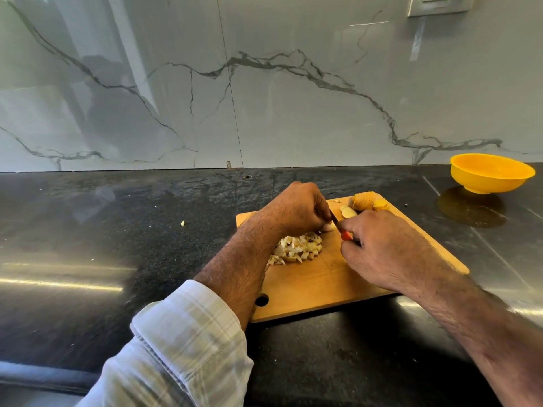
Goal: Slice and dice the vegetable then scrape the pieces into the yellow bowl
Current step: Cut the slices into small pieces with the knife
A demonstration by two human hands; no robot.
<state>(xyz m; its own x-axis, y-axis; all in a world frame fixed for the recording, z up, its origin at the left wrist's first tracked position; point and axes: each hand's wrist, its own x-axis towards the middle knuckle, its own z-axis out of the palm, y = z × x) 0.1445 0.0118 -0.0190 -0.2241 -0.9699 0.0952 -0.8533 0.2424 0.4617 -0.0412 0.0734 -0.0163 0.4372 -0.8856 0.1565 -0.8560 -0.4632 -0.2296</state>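
Mid-dice, approx halfway: pile done, more veg left, bowl empty.

Nearest me on the cutting board [323, 289], the diced pile [296, 249] sits just beside my left wrist. My left hand [296, 208] has fingers curled over a pale piece [328, 227], pinning it; right hand [379, 248] wraps the red-handled knife [340, 229], blade on that piece. Further back, a few slices [348, 212] & an uncut chunk [365, 200] wait. Yellow bowl [492, 173] is far right on the counter [117, 230], well apart; no scraping yet.
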